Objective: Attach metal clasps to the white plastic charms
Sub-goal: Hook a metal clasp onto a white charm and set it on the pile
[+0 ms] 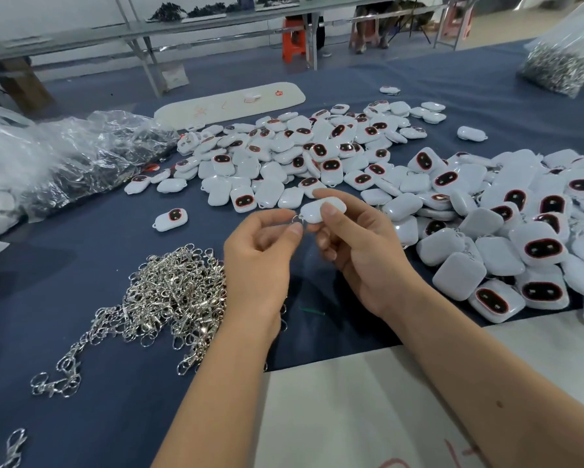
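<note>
White plastic is pinched in the right hand (358,241): one charm (322,211) is held above the table between the thumb and the curled fingers, its plain back turned up. At the charm's left corner a small metal ring (297,220) is gripped by the thumb and forefinger tips of the left hand (260,255), so that ring and charm touch; whether the ring is already threaded through the charm's loop cannot be told. The rest of the clasp is hidden inside the left hand.

A blue cloth (115,251) is spread over the table. A loose heap of silver clasps (172,292) is seen just left of the left wrist, with a short string of them trailing toward the near left edge. A broad spread of white charms (300,157), many showing a dark oval face ringed in red, is laid out beyond the hands, and a thicker pile of charms (507,238) is stacked to the right. One single charm (170,219) lies apart, left of the hands. Crumpled clear plastic bags (64,157) are bunched at the far left, and a bag of metal parts (554,62) is set at the far right. A white sheet (368,400) is spread under the forearms.
</note>
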Demonstrator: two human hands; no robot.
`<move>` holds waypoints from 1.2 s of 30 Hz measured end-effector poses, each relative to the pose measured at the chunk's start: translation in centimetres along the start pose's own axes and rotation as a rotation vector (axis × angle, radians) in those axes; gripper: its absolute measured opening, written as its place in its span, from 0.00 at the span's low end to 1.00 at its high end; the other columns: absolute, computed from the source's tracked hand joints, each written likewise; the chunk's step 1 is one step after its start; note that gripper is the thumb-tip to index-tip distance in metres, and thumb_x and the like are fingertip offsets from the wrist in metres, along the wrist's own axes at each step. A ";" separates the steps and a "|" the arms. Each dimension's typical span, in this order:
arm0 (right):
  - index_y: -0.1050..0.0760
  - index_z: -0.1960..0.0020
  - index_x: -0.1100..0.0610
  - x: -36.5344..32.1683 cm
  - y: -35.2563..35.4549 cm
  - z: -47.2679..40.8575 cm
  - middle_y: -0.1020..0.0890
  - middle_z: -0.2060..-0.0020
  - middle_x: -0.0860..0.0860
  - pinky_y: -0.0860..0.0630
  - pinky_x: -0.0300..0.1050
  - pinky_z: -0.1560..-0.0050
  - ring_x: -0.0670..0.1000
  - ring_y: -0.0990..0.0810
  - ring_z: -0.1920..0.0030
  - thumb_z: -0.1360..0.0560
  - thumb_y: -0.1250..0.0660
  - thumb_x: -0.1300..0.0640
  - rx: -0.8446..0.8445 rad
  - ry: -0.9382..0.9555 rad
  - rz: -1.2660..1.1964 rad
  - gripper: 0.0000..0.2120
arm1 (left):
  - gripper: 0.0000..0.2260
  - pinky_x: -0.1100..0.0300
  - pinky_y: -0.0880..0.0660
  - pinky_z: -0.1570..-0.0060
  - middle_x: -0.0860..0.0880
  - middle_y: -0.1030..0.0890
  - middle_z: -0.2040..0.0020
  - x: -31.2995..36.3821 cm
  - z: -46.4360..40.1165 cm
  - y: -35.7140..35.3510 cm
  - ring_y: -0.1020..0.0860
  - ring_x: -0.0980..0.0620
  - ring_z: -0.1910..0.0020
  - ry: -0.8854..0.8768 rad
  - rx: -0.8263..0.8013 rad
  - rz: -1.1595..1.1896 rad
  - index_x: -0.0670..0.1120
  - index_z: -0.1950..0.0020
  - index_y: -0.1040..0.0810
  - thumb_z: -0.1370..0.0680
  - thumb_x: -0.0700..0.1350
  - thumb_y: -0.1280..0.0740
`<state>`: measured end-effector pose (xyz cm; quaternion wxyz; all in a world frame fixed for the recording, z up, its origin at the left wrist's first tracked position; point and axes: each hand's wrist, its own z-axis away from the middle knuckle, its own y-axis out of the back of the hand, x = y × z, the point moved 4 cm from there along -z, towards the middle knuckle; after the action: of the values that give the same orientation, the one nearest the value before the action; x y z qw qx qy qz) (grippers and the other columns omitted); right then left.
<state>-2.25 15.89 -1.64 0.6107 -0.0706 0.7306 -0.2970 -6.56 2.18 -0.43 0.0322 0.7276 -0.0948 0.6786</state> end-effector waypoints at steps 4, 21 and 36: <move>0.22 0.35 0.61 -0.2 -0.1 0.1 0.20 0.59 0.54 0.29 0.38 0.67 0.48 0.27 0.67 0.19 0.32 0.62 -0.019 0.032 0.040 0.13 | 0.07 0.65 0.23 0.61 0.46 0.16 0.61 -0.1 0.6 -0.8 0.20 0.53 0.62 0.221 -0.037 0.368 0.42 0.52 0.18 0.22 0.32 0.31; 0.17 0.50 0.55 -0.3 0.5 0.5 0.20 0.64 0.54 0.30 0.38 0.68 0.47 0.27 0.68 0.26 0.22 0.53 0.151 0.162 0.280 0.08 | 0.11 0.57 0.21 0.59 0.58 0.17 0.63 0.4 -0.2 -0.2 0.19 0.56 0.63 -0.303 -0.132 -0.485 0.53 0.59 0.18 0.25 0.36 0.26; 0.23 0.47 0.58 -2.6 -2.4 2.3 0.21 0.57 0.49 0.27 0.41 0.55 0.49 0.24 0.55 0.22 0.32 0.62 0.415 0.734 1.165 0.04 | 0.08 0.51 0.34 0.41 0.46 0.26 0.44 1.1 0.4 1.0 0.33 0.41 0.39 -0.137 0.063 -1.341 0.54 0.45 0.22 0.23 0.50 0.34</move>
<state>-0.12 14.36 1.69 0.3857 0.5527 0.7363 -0.0602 -6.26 1.01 0.59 0.4193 0.6709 0.3954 0.4666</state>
